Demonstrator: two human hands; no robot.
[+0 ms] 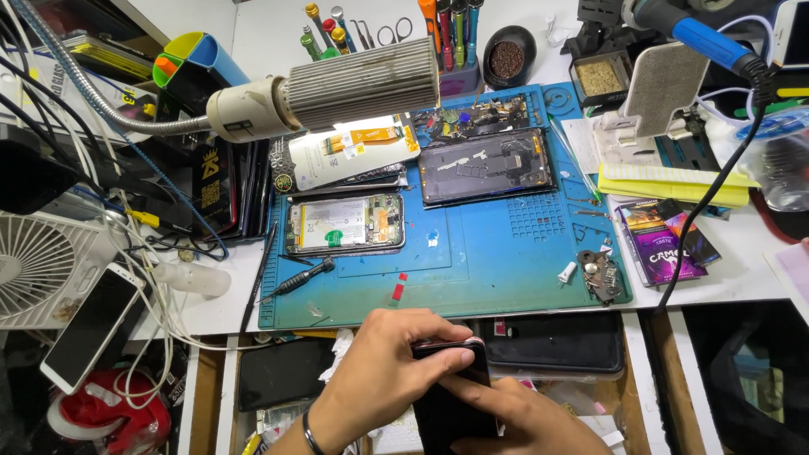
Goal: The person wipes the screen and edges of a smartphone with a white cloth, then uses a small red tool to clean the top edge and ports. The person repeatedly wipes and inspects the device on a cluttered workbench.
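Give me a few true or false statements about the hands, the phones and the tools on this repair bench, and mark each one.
1. Both hands hold a dark phone below the front edge of the blue mat. True: the left hand grips its top, and the right hand supports it from the side.
2. The opened phone on the mat lies face up with its screen lit. False: its insides are exposed.
3. A black screwdriver lies on the mat's left part. True.
4. The white fan stands at the right edge of the bench. False: it is at the left.
5. The lamp hangs over the mat. True.
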